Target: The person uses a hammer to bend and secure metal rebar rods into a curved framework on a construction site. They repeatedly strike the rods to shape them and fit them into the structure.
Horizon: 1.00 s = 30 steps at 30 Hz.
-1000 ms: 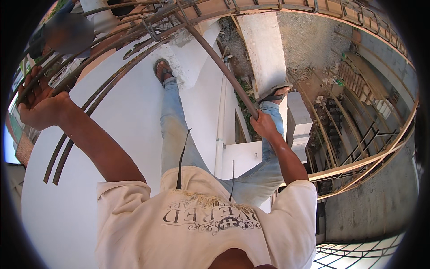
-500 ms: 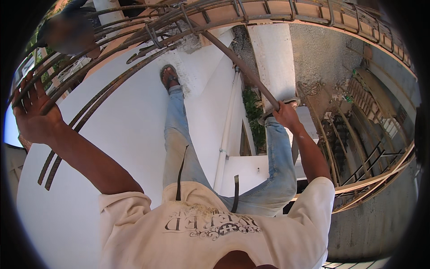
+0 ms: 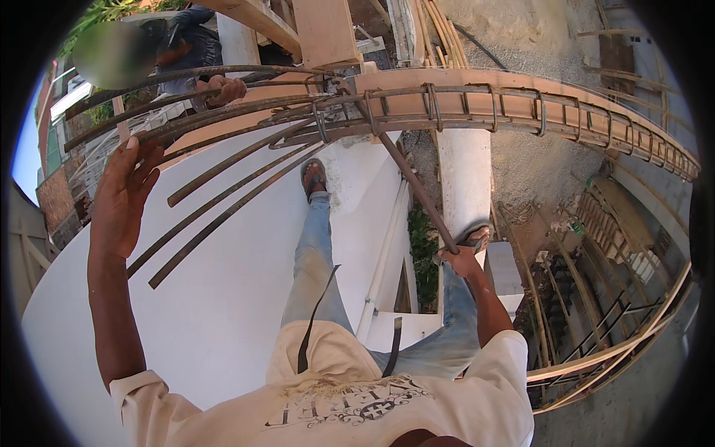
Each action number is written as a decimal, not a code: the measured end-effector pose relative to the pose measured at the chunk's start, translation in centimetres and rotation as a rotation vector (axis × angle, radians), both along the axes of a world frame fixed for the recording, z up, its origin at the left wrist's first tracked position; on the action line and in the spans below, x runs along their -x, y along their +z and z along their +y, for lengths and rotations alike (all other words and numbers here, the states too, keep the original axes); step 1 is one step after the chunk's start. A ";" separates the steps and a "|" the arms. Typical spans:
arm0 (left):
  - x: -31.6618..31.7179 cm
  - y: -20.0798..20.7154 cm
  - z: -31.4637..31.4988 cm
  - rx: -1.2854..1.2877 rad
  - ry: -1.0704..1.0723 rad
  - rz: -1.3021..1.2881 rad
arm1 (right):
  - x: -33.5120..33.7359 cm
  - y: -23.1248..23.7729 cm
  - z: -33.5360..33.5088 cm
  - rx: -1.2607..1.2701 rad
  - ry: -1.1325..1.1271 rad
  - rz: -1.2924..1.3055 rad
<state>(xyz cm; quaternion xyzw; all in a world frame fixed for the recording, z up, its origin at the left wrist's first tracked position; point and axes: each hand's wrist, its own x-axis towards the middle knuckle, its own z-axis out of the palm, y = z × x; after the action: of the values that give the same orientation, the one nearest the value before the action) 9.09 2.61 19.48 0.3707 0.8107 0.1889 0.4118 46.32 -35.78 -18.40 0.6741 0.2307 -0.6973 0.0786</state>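
My left hand [image 3: 125,197] is raised with its fingers stretched out, beside the free ends of several steel reinforcing bars [image 3: 223,165]. Its fingertips overlap one bar's end; whether they press on it I cannot tell. My right hand [image 3: 462,262] is closed round the lower end of a long brown metal bar [image 3: 415,186]. That bar slants up to the reinforcement cage [image 3: 477,125], where its upper end meets the crowded steel. Rectangular stirrups ring the cage, which stretches off to the right.
Across the bars, a co-worker's hand [image 3: 223,89] is at the steel. Timber boards [image 3: 324,33] stand behind the cage. I straddle a gap, one foot [image 3: 313,177] near a white surface [image 3: 216,298], the other by a pale ledge [image 3: 463,175]. Lower ground with wooden poles [image 3: 566,223] lies right.
The view has shifted, so the cage sits lower. My left hand has opened out upright near the bar ends. My right hand keeps its grip on the metal bar. The co-worker's hand now shows.
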 end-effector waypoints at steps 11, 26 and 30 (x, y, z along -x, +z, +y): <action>2.6 -9.4 5.6 -0.363 -0.495 -0.520 | 7.1 1.9 -3.1 0.086 0.031 -0.156; 3.0 -12.3 6.4 -0.596 -0.295 -0.591 | 3.9 7.4 -0.8 -0.015 0.160 -0.157; 2.3 -12.4 6.1 -0.650 -0.276 -0.558 | 4.0 8.9 -2.4 -0.033 0.109 -0.217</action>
<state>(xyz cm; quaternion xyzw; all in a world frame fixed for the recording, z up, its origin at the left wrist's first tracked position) 6.77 8.68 7.05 0.5204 0.5101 0.4699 0.4981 42.36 -38.14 -9.47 0.7334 0.2687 -0.6108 0.1298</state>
